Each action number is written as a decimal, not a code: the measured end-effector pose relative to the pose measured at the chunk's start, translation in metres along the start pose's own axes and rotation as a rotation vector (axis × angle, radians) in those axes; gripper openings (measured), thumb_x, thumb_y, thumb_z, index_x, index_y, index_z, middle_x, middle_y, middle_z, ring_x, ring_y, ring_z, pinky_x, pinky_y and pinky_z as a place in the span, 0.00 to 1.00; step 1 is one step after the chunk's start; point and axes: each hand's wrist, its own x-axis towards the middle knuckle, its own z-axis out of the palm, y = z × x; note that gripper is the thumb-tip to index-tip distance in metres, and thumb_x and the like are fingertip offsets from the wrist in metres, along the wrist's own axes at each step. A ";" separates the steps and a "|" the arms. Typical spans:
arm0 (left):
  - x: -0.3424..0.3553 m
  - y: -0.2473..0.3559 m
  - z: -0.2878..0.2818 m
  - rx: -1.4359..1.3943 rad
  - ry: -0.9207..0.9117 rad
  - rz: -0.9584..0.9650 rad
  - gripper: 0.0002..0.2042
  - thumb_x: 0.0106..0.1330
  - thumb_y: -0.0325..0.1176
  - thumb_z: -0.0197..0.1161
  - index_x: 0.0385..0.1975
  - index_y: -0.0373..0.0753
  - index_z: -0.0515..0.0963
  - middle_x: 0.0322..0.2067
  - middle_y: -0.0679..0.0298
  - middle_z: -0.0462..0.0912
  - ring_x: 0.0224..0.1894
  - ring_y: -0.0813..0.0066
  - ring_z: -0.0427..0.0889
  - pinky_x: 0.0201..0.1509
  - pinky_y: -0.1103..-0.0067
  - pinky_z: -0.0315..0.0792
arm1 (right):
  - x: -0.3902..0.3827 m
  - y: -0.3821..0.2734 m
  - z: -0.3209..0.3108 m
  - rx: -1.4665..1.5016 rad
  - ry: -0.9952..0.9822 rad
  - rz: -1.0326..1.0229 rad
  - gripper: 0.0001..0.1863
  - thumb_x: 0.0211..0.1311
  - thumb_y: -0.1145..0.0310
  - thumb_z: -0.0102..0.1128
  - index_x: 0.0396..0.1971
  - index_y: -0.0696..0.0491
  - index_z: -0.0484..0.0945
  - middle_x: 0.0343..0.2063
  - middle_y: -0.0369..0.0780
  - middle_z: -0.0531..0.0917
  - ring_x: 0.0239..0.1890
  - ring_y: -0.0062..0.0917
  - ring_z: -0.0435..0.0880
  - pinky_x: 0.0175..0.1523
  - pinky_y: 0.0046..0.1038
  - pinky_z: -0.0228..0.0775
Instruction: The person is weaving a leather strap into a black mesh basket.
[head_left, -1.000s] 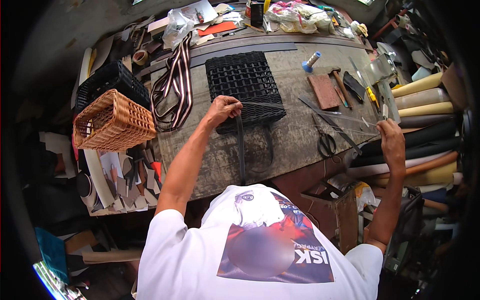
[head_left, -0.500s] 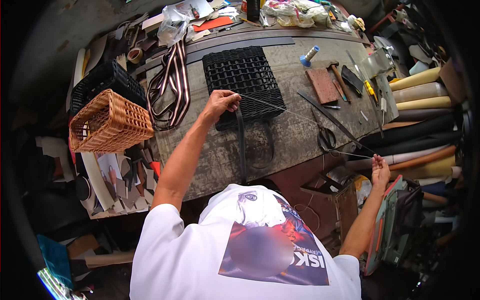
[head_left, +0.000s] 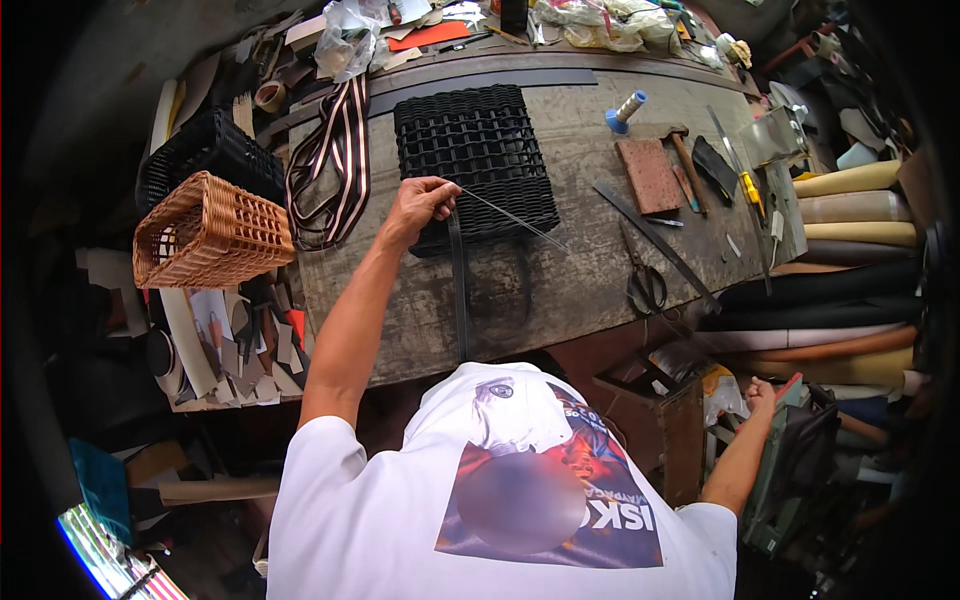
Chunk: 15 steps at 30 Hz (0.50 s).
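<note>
My left hand (head_left: 426, 203) is closed in a pinch at the near edge of a black woven basket (head_left: 475, 140), which lies on the worktable. A thin pale thread (head_left: 510, 216) runs from its fingers toward the right and fades from sight over the tabletop. Just below those fingertips, a black strap (head_left: 460, 290) comes down past the table's near edge. Far out to the right, beyond the table, my right hand (head_left: 760, 396) is curled closed. Whatever it holds is too small to make out.
Scissors (head_left: 647, 288), a long dark strip (head_left: 655, 245), a reddish block (head_left: 648, 176), a hammer (head_left: 688, 172) and a thread spool (head_left: 627, 111) lie on the right. Striped webbing (head_left: 335, 165) and a tan wicker basket (head_left: 212, 235) sit left. Material rolls (head_left: 850, 234) are stacked right.
My right hand has moved down and outward, from beside the table's right corner to lower right, and its fingers have curled in. My left hand has shifted slightly left, still pinching the thread.
</note>
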 end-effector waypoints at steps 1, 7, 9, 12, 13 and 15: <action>-0.001 0.000 0.002 0.009 0.025 0.005 0.10 0.73 0.33 0.64 0.38 0.32 0.85 0.25 0.66 0.83 0.25 0.83 0.79 0.29 0.84 0.74 | 0.005 0.014 -0.010 -0.297 0.054 0.097 0.10 0.70 0.76 0.52 0.26 0.53 0.72 0.15 0.34 0.70 0.12 0.16 0.60 0.18 0.19 0.55; -0.004 -0.004 0.011 -0.002 0.077 0.052 0.09 0.74 0.33 0.62 0.37 0.34 0.86 0.24 0.69 0.82 0.24 0.85 0.77 0.29 0.85 0.73 | 0.008 0.068 -0.040 -1.051 0.086 0.351 0.06 0.66 0.78 0.43 0.30 0.54 0.71 0.19 0.39 0.75 0.12 0.18 0.62 0.15 0.20 0.52; -0.003 -0.005 0.015 0.005 0.090 0.088 0.09 0.74 0.33 0.62 0.37 0.35 0.86 0.24 0.69 0.81 0.24 0.85 0.76 0.29 0.85 0.72 | 0.010 0.078 -0.043 -0.960 0.131 0.327 0.06 0.68 0.77 0.42 0.32 0.54 0.70 0.22 0.40 0.78 0.13 0.18 0.63 0.15 0.20 0.53; -0.005 -0.005 0.015 0.025 0.124 0.060 0.09 0.74 0.34 0.63 0.37 0.35 0.86 0.24 0.69 0.81 0.24 0.85 0.76 0.29 0.85 0.72 | 0.020 0.086 -0.043 -0.797 0.177 0.292 0.06 0.70 0.75 0.41 0.35 0.54 0.70 0.26 0.42 0.81 0.14 0.19 0.65 0.15 0.20 0.54; -0.005 -0.005 0.015 0.011 0.115 0.075 0.09 0.74 0.34 0.63 0.37 0.36 0.86 0.24 0.69 0.81 0.24 0.85 0.76 0.28 0.85 0.72 | 0.024 0.088 -0.043 -0.735 0.189 0.279 0.06 0.70 0.75 0.40 0.36 0.54 0.69 0.27 0.43 0.82 0.14 0.19 0.66 0.15 0.20 0.54; -0.005 -0.006 0.014 0.005 0.132 0.067 0.09 0.74 0.34 0.63 0.37 0.36 0.86 0.24 0.70 0.81 0.24 0.85 0.76 0.28 0.85 0.71 | 0.034 0.088 -0.043 -0.544 0.195 0.250 0.07 0.72 0.74 0.39 0.38 0.54 0.69 0.30 0.44 0.84 0.15 0.19 0.67 0.16 0.19 0.55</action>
